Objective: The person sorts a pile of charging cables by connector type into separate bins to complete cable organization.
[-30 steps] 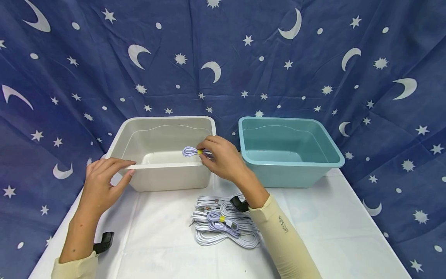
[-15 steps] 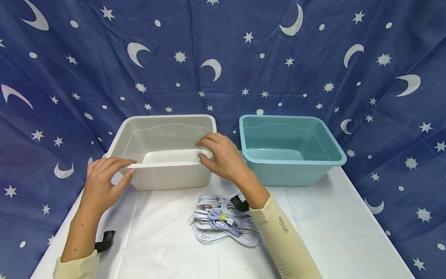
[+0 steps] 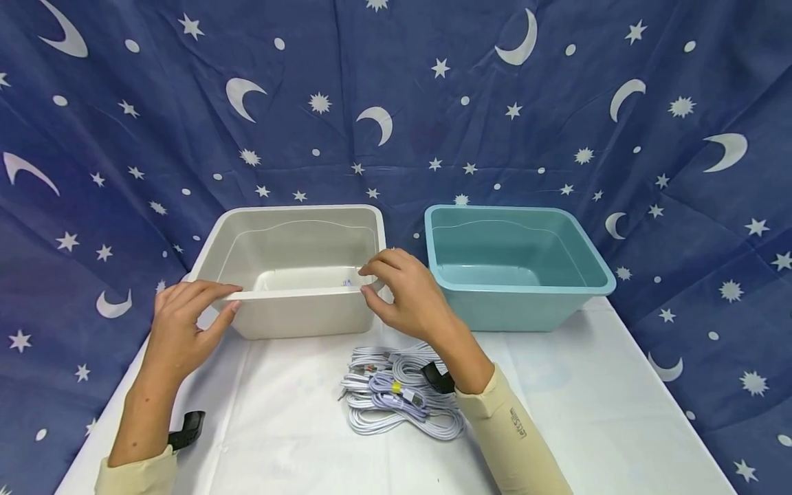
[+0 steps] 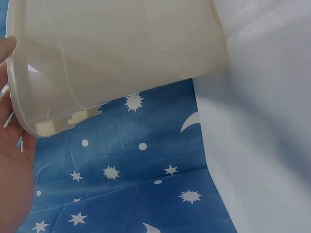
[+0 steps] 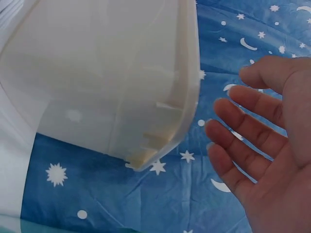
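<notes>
My left hand (image 3: pixel 182 333) holds the front-left rim of an off-white plastic bin (image 3: pixel 303 317), thumb outside and fingers over the edge. In the left wrist view, the thumb (image 4: pixel 7 47) presses that rim. My right hand (image 3: pixel 408 297) is over the bin's front-right corner, fingers parted around nothing. The right wrist view has its spread fingers (image 5: pixel 248 141) apart from the bin wall. A bit of a lilac cable bundle (image 3: pixel 347 282) shows on the bin floor; the front wall hides the rest. Several coiled white cables (image 3: pixel 371 419) lie on the table, a lilac USB cable (image 3: pixel 402 392) on top.
A teal bin (image 3: pixel 513 309) stands to the right of the off-white one, with a narrow gap between them. Both are on a white-covered table (image 3: pixel 278 426). A blue curtain (image 3: pixel 408 69) with moons and stars hangs behind.
The right hand has let go of the lilac cable bundle, which is now down inside the off-white bin. That hand has then drawn back slightly rightward. The left hand stays at the rim.
</notes>
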### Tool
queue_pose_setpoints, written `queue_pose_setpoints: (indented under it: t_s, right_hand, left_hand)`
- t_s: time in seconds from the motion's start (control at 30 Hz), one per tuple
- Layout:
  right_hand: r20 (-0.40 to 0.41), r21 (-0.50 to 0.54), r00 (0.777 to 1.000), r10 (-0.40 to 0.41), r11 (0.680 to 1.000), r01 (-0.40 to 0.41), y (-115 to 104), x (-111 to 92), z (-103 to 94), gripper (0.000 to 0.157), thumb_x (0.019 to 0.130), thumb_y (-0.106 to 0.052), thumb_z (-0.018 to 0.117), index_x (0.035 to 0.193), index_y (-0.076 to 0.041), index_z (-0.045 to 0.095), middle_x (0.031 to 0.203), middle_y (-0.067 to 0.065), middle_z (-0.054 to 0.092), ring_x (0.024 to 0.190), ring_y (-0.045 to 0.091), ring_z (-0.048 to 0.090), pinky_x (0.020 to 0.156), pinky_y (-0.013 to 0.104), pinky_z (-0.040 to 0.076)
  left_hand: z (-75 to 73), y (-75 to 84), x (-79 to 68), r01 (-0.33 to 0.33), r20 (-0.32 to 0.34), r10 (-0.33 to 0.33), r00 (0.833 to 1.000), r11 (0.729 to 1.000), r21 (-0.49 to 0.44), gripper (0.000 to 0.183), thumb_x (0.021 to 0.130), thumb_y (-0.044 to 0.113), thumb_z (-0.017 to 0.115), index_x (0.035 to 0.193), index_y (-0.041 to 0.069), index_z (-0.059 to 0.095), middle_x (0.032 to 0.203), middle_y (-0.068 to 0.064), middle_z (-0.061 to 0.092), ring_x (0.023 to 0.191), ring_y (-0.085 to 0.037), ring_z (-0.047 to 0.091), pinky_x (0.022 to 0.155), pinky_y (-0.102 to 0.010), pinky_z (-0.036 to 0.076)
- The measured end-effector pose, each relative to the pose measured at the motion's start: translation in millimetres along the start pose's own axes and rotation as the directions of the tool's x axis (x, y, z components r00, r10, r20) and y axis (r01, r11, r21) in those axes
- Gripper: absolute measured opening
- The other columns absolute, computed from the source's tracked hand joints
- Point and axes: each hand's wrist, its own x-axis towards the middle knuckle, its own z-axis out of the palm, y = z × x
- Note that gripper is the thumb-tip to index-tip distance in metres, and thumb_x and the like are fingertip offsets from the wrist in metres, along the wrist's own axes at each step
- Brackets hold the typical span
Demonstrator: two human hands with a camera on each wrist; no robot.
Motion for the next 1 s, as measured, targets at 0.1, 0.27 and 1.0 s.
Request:
queue_pose_setpoints:
  t_s: [0.1,0.27,1.0]
  right_hand:
    - [0.018,0.002,1.0,0.003,1.0,-0.003,-4.0,-6.5,-3.8,0.015,0.094,-0.012,0.074,0.108,-0.009,0.078,0.107,0.0,0.073,0.099,0.018,0.065,0.089,0.033,0.053]
    - [0.043,-0.029,0.999,0.02,0.999,-0.018,-8.2,-18.4,-10.9,0.016,0.095,-0.014,0.073,0.109,-0.01,0.079,0.106,-0.001,0.072,0.097,0.018,0.064,0.086,0.034,0.054]
    - [0.116,-0.07,0.993,0.032,0.997,-0.024,-18.4,-60.2,-17.5,0.016,0.093,-0.015,0.076,0.109,-0.014,0.077,0.104,-0.005,0.072,0.097,0.015,0.066,0.086,0.033,0.056]
  left_hand:
    - [0.0,-0.4,-1.0,0.001,-0.003,-0.001,1.0,1.0,0.0,0.028,0.087,0.01,0.082,0.115,0.013,0.081,0.106,-0.007,0.075,0.101,-0.028,0.061,0.101,-0.049,0.032]
    - [1.5,-0.5,-1.4,-0.001,-0.005,0.001,1.0,1.0,-0.002,0.028,0.088,0.01,0.082,0.115,0.013,0.081,0.106,-0.007,0.075,0.102,-0.028,0.061,0.1,-0.049,0.031]
    - [1.7,-1.1,-2.4,-0.015,-0.016,0.015,1.0,1.0,-0.005,0.028,0.088,0.01,0.082,0.116,0.013,0.081,0.106,-0.007,0.075,0.102,-0.028,0.06,0.101,-0.049,0.031]
